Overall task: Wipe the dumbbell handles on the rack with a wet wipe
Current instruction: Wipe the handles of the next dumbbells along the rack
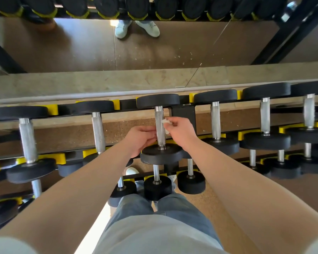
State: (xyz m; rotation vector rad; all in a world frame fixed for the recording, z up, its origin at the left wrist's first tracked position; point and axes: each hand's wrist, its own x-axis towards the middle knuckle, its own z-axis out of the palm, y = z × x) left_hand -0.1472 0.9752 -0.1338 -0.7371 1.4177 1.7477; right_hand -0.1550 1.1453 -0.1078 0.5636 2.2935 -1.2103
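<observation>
My right hand [180,131] pinches a crumpled wet wipe [166,122] against the right side of a knurled steel dumbbell handle [159,116]. My left hand [140,138] touches the handle's left side with curled fingers; whether it grips, I cannot tell. The wipe looks limp and light, best wrapped round the rigid handle's middle. The heavy-looking dumbbell rests among others in yellow cradles [53,110] on a black rack [184,112], facing a mirror [81,48].

Bright, even light; sunlit strip on floor [96,228]; soft sheen on dumbbell handles [98,132]; fisheye bending, blur at edges.
</observation>
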